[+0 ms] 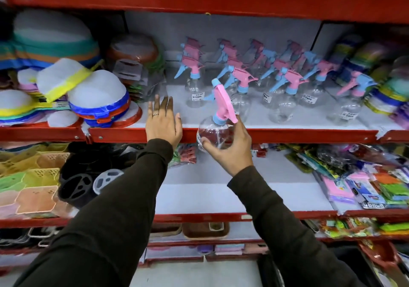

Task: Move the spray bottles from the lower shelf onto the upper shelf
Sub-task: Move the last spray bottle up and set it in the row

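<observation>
The right hand (228,147) is gripping a clear spray bottle (215,129) by its round body, holding it tilted at the red front lip of the upper shelf (287,135), while the left hand (163,124) is resting open and flat on that shelf's edge, holding nothing. The lower shelf (210,196) is showing a bare white patch below, and the other spray bottles (265,83) are already standing in rows further back. To place this one well, the bottle is probably best lifted clear of the lip, turned upright and set into the free front space without knocking its neighbours.
</observation>
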`<state>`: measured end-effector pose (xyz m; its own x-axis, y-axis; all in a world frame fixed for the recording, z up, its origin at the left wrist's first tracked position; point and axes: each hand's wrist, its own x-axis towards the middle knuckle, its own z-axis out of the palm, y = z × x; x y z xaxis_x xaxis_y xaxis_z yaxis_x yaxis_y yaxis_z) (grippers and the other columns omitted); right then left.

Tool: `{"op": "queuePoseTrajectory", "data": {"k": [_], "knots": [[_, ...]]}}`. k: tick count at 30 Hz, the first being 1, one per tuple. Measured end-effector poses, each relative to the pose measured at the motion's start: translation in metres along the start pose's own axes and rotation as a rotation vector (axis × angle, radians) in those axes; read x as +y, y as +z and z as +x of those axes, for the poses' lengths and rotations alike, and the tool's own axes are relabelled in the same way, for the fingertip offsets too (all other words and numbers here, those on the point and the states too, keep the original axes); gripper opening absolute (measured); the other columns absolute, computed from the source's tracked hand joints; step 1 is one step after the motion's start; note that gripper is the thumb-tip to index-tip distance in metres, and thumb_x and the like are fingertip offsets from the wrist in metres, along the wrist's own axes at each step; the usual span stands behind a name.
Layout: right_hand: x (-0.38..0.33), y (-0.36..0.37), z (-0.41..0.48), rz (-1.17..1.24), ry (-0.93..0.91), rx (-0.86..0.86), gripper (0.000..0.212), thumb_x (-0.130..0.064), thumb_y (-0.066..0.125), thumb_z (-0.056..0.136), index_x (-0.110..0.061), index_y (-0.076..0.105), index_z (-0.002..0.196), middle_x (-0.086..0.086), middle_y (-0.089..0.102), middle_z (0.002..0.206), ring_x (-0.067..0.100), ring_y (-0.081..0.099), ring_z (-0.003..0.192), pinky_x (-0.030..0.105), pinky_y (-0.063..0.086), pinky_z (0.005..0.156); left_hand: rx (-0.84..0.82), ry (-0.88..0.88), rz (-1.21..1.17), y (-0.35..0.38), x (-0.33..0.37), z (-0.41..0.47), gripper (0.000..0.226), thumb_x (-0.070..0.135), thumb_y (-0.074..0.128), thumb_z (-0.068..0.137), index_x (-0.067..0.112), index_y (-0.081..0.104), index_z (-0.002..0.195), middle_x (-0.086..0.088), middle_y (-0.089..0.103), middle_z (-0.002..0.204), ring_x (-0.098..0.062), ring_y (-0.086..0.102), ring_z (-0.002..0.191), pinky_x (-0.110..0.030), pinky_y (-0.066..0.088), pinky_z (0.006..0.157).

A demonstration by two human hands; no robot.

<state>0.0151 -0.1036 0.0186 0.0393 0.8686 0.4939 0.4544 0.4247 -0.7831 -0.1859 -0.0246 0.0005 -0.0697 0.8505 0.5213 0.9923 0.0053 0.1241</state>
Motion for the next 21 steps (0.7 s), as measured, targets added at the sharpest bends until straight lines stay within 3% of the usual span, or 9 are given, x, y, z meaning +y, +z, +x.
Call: {"op": "queuePoseTrajectory", "data": {"k": [4, 14, 18, 21], "knots": [[-0.012, 0.007, 0.034, 0.020, -0.040, 0.030, 0.064, -0.041, 0.084, 0.067, -0.025, 0.055, 0.122, -0.008, 0.064, 0.110, 0.004, 0.058, 0.099, 0.015, 0.048, 0.086, 0.014, 0.000, -0.011, 0.000, -0.001, -0.001, 0.063, 0.034, 0.023, 0.095, 0.001, 0.034, 0.148, -0.016, 0.038, 0.155, -0.032, 0.017, 0.151, -0.046, 0.007, 0.123], [0.005, 0.053, 0.086, -0.101, 0.024, -0.086, 0.072, -0.049, 0.079, 0.068, -0.022, 0.057, 0.131, 0.003, 0.053, 0.126, 0.019, 0.055, 0.117, 0.039, 0.050, 0.101, 0.018, 0.001, -0.003, -0.001, -0.001, -0.001, 0.061, 0.033, 0.027, 0.096, 0.001, 0.035, 0.148, -0.016, 0.039, 0.154, -0.032, 0.021, 0.150, -0.044, 0.005, 0.123], [0.009, 0.061, 0.093, -0.136, 0.036, -0.110, 0.066, -0.044, 0.081, 0.069, -0.017, 0.060, 0.127, 0.005, 0.057, 0.118, 0.020, 0.060, 0.106, 0.036, 0.052, 0.096, 0.025, -0.007, -0.022, -0.001, 0.000, -0.001, 0.060, 0.032, 0.031, 0.096, 0.003, 0.035, 0.148, -0.014, 0.039, 0.155, -0.031, 0.020, 0.150, -0.045, 0.008, 0.124], [0.011, 0.064, 0.095, -0.140, 0.067, -0.128, 0.071, -0.044, 0.080, 0.071, -0.016, 0.058, 0.131, 0.005, 0.058, 0.124, 0.021, 0.060, 0.109, 0.037, 0.052, 0.098, 0.026, -0.006, -0.027, -0.002, 0.000, 0.000, 0.060, 0.032, 0.031, 0.097, 0.003, 0.034, 0.149, -0.014, 0.038, 0.155, -0.031, 0.019, 0.150, -0.045, 0.007, 0.124]]}}
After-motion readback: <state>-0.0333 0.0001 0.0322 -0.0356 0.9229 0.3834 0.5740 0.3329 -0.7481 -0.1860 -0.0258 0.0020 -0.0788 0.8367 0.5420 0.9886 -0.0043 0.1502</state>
